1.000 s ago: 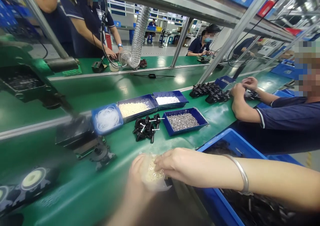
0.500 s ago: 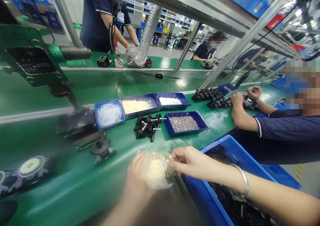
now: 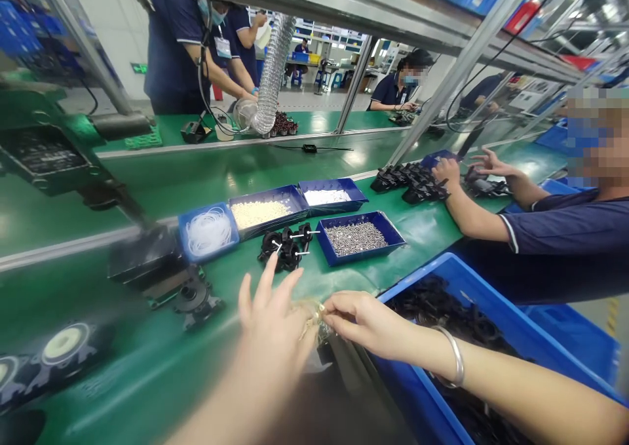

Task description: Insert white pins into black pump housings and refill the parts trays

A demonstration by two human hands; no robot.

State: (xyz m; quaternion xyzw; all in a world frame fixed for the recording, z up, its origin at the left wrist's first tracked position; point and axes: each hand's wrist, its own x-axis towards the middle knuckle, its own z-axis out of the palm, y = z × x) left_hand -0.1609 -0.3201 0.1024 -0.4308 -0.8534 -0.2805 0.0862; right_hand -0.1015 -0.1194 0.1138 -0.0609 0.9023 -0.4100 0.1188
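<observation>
Partly hidden by the left hand (image 3: 271,327), whose upper fingers spread while its thumb-side grip cannot be told, the blurred clear bag (image 3: 323,332) is pinched just beside it by the right hand (image 3: 361,320), contents indistinct.

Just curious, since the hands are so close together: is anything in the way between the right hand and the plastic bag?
Nothing visible: the right hand appears to pinch the plastic bag at its edge. The left hand hides part of the bag from the camera.
</observation>
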